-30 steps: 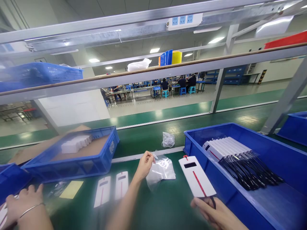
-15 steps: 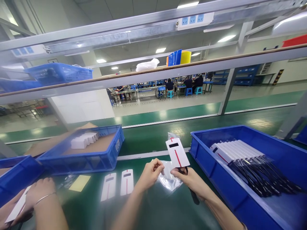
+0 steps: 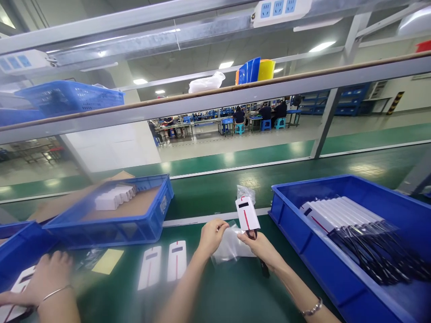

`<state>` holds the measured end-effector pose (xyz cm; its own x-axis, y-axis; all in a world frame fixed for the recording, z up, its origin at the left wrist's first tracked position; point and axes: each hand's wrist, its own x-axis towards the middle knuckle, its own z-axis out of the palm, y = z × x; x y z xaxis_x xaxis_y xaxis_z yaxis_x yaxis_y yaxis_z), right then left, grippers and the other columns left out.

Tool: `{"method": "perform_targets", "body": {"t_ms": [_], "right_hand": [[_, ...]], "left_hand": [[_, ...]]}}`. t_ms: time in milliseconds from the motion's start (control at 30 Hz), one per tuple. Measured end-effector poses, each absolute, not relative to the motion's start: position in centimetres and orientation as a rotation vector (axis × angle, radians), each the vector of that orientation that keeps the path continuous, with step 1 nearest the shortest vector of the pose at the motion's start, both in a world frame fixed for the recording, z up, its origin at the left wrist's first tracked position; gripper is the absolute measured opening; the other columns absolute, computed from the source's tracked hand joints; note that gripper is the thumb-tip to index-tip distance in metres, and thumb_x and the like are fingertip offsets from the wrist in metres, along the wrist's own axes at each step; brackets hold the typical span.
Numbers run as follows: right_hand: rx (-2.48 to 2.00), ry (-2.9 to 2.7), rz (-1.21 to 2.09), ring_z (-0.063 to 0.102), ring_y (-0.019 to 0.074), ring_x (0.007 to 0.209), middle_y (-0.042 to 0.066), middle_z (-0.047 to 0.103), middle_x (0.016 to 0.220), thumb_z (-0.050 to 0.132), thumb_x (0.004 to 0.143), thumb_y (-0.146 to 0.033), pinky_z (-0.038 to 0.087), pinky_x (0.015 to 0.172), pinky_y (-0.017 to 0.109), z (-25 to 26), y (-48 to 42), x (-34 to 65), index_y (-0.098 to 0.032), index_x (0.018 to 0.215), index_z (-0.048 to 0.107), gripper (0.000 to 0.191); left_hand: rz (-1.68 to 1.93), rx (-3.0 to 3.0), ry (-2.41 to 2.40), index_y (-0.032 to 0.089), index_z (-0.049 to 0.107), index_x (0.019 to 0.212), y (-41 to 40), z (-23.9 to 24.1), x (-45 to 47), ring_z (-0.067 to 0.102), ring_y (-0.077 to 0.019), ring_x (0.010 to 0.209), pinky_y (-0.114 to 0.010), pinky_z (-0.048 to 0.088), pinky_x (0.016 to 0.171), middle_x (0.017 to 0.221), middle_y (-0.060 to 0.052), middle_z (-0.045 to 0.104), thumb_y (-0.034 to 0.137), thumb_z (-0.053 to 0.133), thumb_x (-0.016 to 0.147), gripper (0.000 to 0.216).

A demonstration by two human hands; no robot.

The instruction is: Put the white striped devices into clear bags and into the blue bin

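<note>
My right hand (image 3: 262, 247) grips the lower end of a flat white device (image 3: 249, 219) with a dark window and a red stripe. Its black cord hangs below the palm. My left hand (image 3: 211, 237) is closed in a pinch at the upper edge of a clear plastic bag (image 3: 225, 251), which spreads between both hands, partly behind the right one. To the left, two similar white devices (image 3: 177, 261) (image 3: 150, 268) lie side by side on the green work surface (image 3: 218, 296).
A blue bin (image 3: 286, 224) at right holds several bagged devices with black cords. Another blue bin (image 3: 107, 233) at left contains white pieces. A co-worker's hand (image 3: 54, 278) handles a white device at far left. A yellow paper (image 3: 108, 261) and clear plastic lie nearby.
The device in my right hand has moved slightly down. My left hand has shifted a little left, and the bag now spreads at its fingertips. The co-worker's hands have moved left.
</note>
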<state>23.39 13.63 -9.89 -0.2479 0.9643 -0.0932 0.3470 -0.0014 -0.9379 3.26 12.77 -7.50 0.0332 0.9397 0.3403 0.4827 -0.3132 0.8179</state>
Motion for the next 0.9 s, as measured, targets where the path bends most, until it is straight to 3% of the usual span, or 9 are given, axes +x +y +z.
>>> {"method": "perform_targets", "body": {"t_ms": [167, 333, 467, 633, 733, 900], "right_hand": [[-1.536, -1.574, 1.132, 0.068, 0.0222, 0.090, 0.002, 0.069, 0.103, 0.063, 0.098, -0.044, 0.058, 0.078, 0.038, -12.1, 15.9, 24.0, -0.014, 0.105, 0.067, 0.030], [-1.571, -1.546, 1.013, 0.067, 0.0265, 0.099, 0.002, 0.069, 0.106, 0.065, 0.096, -0.043, 0.056, 0.087, 0.043, -11.3, 15.7, 25.5, -0.015, 0.102, 0.069, 0.029], [-1.436, -1.511, 0.991, 0.066, 0.0273, 0.104, 0.002, 0.070, 0.103, 0.063, 0.097, -0.046, 0.052, 0.094, 0.045, -7.7, 12.8, 25.6, -0.015, 0.098, 0.069, 0.031], [-1.213, -1.565, 1.200, 0.067, 0.0278, 0.098, 0.007, 0.075, 0.098, 0.064, 0.089, -0.059, 0.051, 0.085, 0.034, -2.2, 7.3, 24.5, -0.015, 0.104, 0.074, 0.047], [-1.139, -1.650, 1.291, 0.067, 0.0275, 0.093, 0.006, 0.076, 0.095, 0.072, 0.082, -0.056, 0.051, 0.080, 0.032, -0.6, 4.7, 23.9, -0.018, 0.101, 0.076, 0.043], [-1.108, -1.748, 1.259, 0.061, 0.0208, 0.081, 0.000, 0.067, 0.081, 0.066, 0.088, -0.056, 0.046, 0.071, 0.027, -0.9, 3.0, 23.4, -0.020, 0.084, 0.068, 0.036]], "left_hand": [[1.435, 1.766, 1.591, 0.021, 0.064, 0.086, 13.2, -5.8, 2.0, 0.057, -0.0201, 0.084, -0.031, 0.040, 0.081, 0.090, -0.005, 0.062, 0.032, 0.041, 0.099, 0.028], [1.383, 1.716, 1.484, 0.020, 0.062, 0.080, 10.5, -3.1, 0.3, 0.054, -0.0163, 0.071, -0.026, 0.038, 0.065, 0.078, -0.002, 0.061, 0.037, 0.045, 0.098, 0.030], [1.300, 1.674, 1.390, 0.018, 0.064, 0.080, 6.5, -1.9, 0.5, 0.055, -0.0158, 0.072, -0.024, 0.039, 0.065, 0.077, -0.002, 0.063, 0.039, 0.048, 0.097, 0.031], [1.260, 1.619, 1.314, 0.017, 0.063, 0.079, 2.2, -0.8, 1.6, 0.056, -0.0147, 0.074, -0.023, 0.039, 0.066, 0.078, -0.002, 0.063, 0.039, 0.049, 0.098, 0.032], [1.257, 1.578, 1.284, 0.016, 0.064, 0.079, 0.6, -0.4, 2.2, 0.056, -0.0146, 0.075, -0.023, 0.038, 0.067, 0.077, -0.002, 0.063, 0.039, 0.051, 0.098, 0.032], [1.226, 1.458, 1.290, 0.016, 0.065, 0.082, -1.0, -0.4, 2.4, 0.052, -0.0127, 0.066, -0.024, 0.038, 0.060, 0.077, -0.002, 0.062, 0.038, 0.055, 0.094, 0.027]]}}
